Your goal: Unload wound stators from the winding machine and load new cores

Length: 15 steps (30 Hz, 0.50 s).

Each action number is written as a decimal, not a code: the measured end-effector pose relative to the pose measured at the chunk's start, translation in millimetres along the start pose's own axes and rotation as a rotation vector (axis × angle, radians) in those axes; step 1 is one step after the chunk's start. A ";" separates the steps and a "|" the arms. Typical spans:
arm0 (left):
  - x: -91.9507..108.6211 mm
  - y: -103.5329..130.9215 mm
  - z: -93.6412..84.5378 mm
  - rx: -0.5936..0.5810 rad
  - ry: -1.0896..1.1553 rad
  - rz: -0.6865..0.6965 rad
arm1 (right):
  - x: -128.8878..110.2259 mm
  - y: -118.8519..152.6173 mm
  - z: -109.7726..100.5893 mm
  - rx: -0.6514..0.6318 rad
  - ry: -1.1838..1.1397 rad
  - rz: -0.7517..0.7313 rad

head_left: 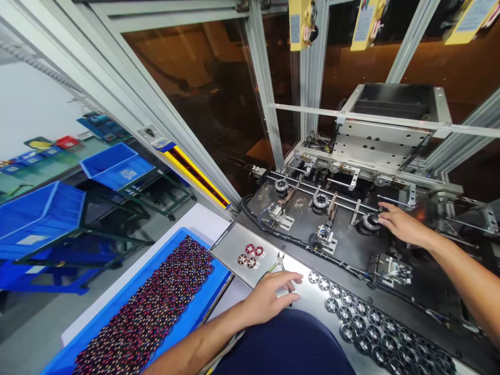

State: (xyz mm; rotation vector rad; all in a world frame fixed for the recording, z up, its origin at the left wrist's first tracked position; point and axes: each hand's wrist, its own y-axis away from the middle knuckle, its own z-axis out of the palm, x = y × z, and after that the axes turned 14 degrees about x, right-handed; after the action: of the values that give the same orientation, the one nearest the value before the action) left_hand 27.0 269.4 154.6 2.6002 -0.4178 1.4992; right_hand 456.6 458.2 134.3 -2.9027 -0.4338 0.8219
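Note:
My right hand (400, 225) reaches to the rightmost fixture, its fingertips at the edge of a round black-and-silver part (369, 223) seated there. The fingers appear bent onto that part's rim. Over the metal ledge, my left hand (269, 297) is open, its fingers apart and pointing right. Partly under it lies a pair of cutting pliers (279, 261), jaws pointing away from me; its handles are mostly hidden. Two more round parts sit on fixtures, one in the middle (321, 201) and one at the left (281, 186).
Rows of black-and-silver round parts (373, 333) cover the ledge at right. Several red and brown discs (250, 255) lie at its left end. A blue tray (182, 237) full of dark discs stands at left. A thin bar (375, 115) crosses before the machine; brackets rise around the fixtures.

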 end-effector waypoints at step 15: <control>-40.2 -8.3 48.9 -0.359 -0.094 0.167 | 40.8 0.9 35.7 -0.049 0.108 -0.149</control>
State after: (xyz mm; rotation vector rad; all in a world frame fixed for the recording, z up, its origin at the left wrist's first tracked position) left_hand 51.0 273.3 95.5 2.4024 -0.8465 1.2112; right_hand 471.3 469.9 83.4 -2.8976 -0.6576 0.6382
